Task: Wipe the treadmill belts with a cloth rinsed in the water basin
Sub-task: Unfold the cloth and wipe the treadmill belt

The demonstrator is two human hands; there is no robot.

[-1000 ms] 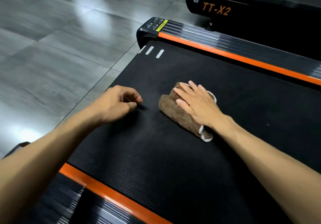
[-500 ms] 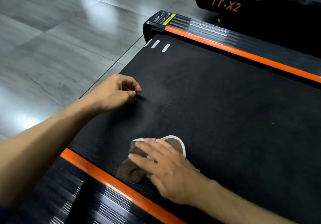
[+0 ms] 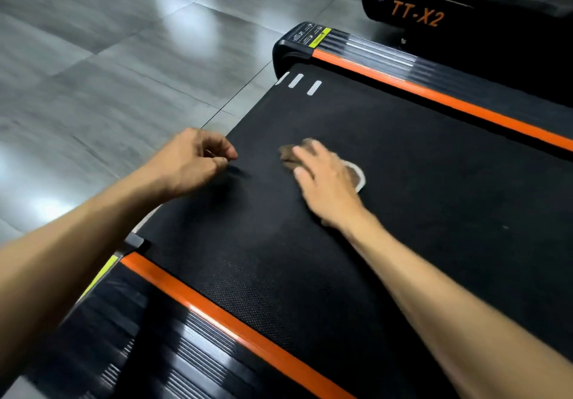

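A black treadmill belt fills the middle of the head view. A brown cloth with a white trim lies on it near the belt's rear end, mostly hidden under my right hand. That hand presses flat on the cloth with straight fingers and is blurred by motion. My left hand rests on the belt's rear left edge, fingers curled, thumb against the forefinger, nothing visible in it. No water basin is in view.
Orange-striped side rails run along the belt, one near me and one on the far side. A second black treadmill marked TT-X2 stands beyond. Glossy grey floor tiles lie to the left.
My right hand swept the cloth from mid-belt down to the near orange rail, then back up to mid-belt. My left hand stayed in place on the belt edge.
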